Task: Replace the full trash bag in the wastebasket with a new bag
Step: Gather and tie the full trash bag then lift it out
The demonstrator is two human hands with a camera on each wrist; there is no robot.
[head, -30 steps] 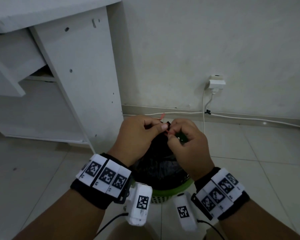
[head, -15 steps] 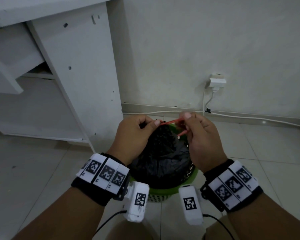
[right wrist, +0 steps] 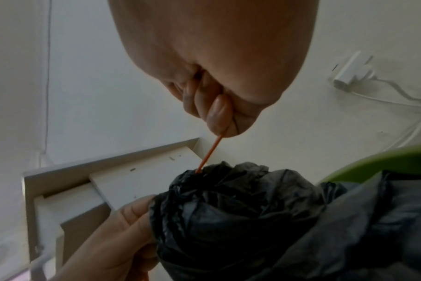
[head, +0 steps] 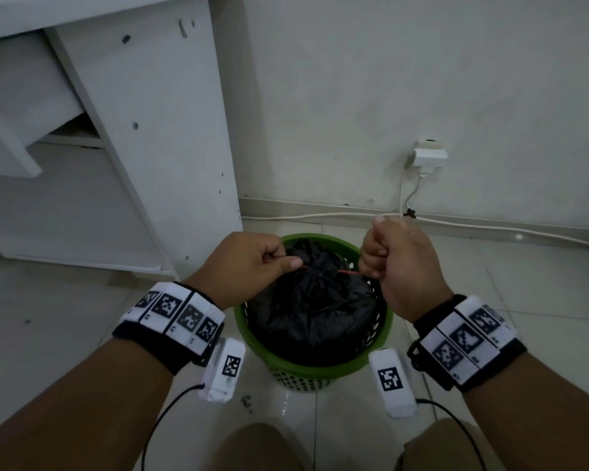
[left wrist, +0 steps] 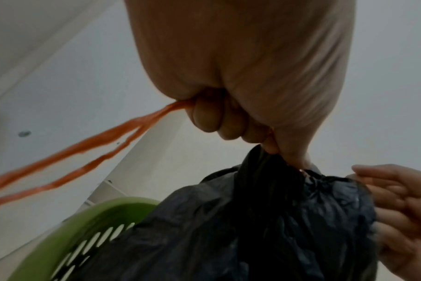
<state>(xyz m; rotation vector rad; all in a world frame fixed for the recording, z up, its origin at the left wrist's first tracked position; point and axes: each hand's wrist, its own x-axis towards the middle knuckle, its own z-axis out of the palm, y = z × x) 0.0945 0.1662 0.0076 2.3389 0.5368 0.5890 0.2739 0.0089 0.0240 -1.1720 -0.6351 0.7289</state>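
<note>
Head view: the left hand (head: pixel 252 266) and right hand (head: pixel 402 266) sit at mid-frame, each grip clenched on an end of the orange drawstring (head: pixel 349 272). Half a second ago the hands were close together over the bag's top; now they have drawn apart to either side, and the string runs taut between them. That suggests the mouth of the black trash bag (head: pixel 313 311) is being cinched shut, so the bag is nearly ready to lift out. The bag sits inside the green wastebasket (head: pixel 320 365) at lower centre. The white cabinet (head: pixel 143 130) stands just beside the basket at left, and a cable (head: pixel 320 215) runs along the wall's base behind it; the floor at right offers open room.

Left wrist view: curled fingers (left wrist: pixel 206 119) grasp the string, its loose loop (left wrist: pixel 84 155) trailing to the left edge. The basket's rim lies at lower left.

Right wrist view: fingers (right wrist: pixel 219 112) pinch a taut strand (right wrist: pixel 209 154) that enters the gathered bag neck at centre.
</note>
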